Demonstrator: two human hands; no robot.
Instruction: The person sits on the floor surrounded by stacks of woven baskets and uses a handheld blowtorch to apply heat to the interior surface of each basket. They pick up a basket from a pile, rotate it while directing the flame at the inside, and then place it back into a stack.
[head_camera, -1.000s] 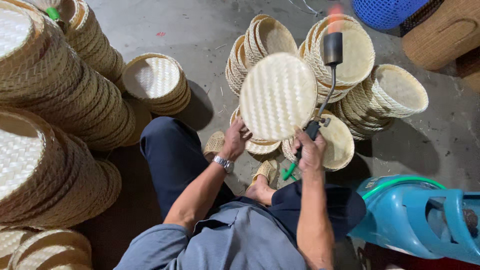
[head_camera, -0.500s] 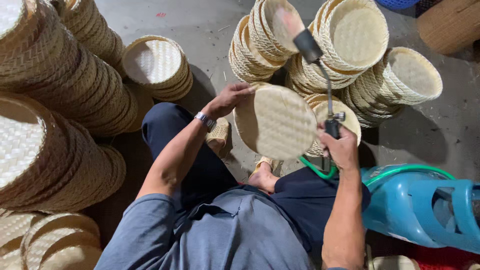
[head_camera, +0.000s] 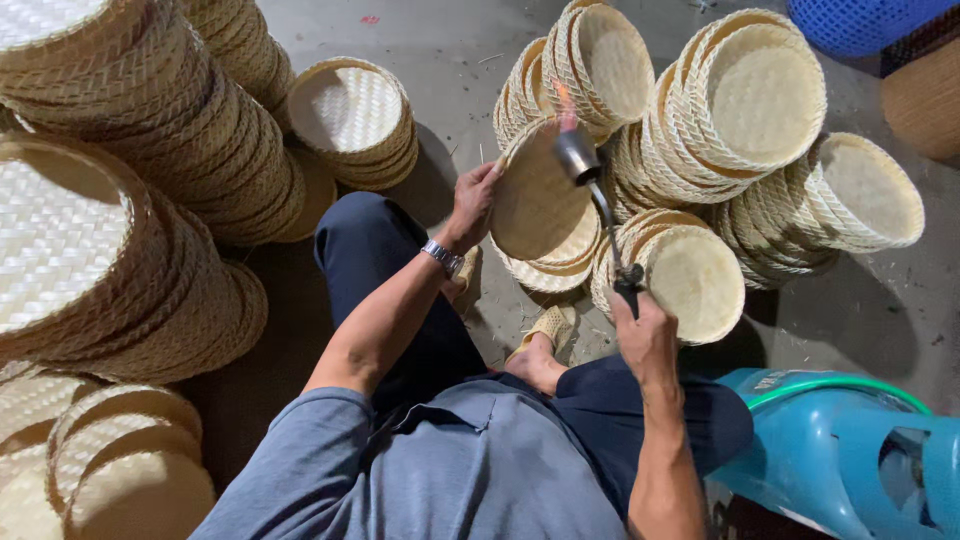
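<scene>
From my feed, the left hand (head_camera: 472, 205) grips the rim of a round woven bamboo tray (head_camera: 535, 195), held tilted on edge just above the knees, its hollow side turned toward the right. The right hand (head_camera: 645, 335) is clenched around the handle of a gas torch (head_camera: 590, 195); its nozzle sits against the tray's upper edge at about 1 o'clock, with a small flame showing at the tip. Beneath the tray lie a few more trays (head_camera: 550, 268), nested and empty.

At 12 to 2 o'clock I see leaning stacks of trays (head_camera: 760, 100), all empty, crowding close to the torch. One more tray (head_camera: 695, 280) rests just beside the right hand at 3 o'clock. A short stack (head_camera: 350, 110) stands at 11 o'clock, and tall stacks (head_camera: 120, 180) wall off the whole 9 o'clock side. A blue gas cylinder (head_camera: 850, 460) sits at 4 o'clock, near the right elbow. Bare concrete floor (head_camera: 450, 50) stays open only at 12 o'clock and 3 o'clock.
</scene>
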